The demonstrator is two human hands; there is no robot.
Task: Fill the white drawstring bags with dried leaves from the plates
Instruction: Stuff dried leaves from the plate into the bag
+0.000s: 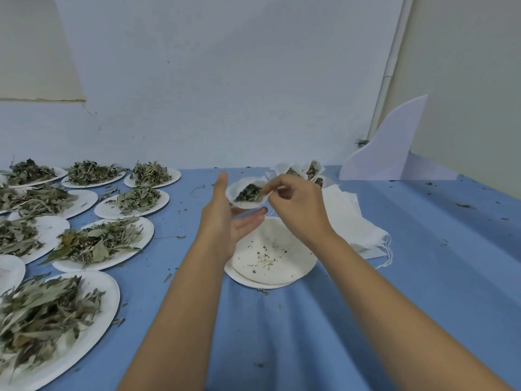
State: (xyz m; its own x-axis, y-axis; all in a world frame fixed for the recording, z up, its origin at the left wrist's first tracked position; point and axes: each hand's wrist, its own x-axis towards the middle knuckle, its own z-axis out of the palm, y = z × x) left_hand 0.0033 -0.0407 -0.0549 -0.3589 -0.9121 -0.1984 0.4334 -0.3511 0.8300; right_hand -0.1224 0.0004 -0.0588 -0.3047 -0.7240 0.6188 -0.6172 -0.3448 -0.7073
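1. Surface: a blue cloth (394, 292) covers the table. It is creased lengthwise and scattered with leaf fragments.
2. Room: a pale wall (225, 80) stands directly behind the table. A white conduit (392, 60) runs up the wall at the right, and a curved white board (392, 145) stands upright on the far right of the cloth.
3. Supply: paper plates (145, 231) heaped with dried leaves (36, 311) fill the left side in rows.
4. Work item: the white drawstring bag (248, 206) is held above the cloth at centre. Its mouth is open toward the camera, with dark leaves inside.
5. Left hand (222, 221): the fingers are straight and the thumb is raised. It cradles the bag from the left and from beneath.
6. Right hand (298, 210): the fingers are curled. Thumb and forefinger pinch the right rim of the bag's mouth.
7. Below the hands: an emptied plate (293, 261) holds only crumbs and sits stacked on a second plate.
8. Behind the hands: filled bags (310, 169) stand in a cluster. To the right lies a pile of flat bags (349, 221) with cords trailing.
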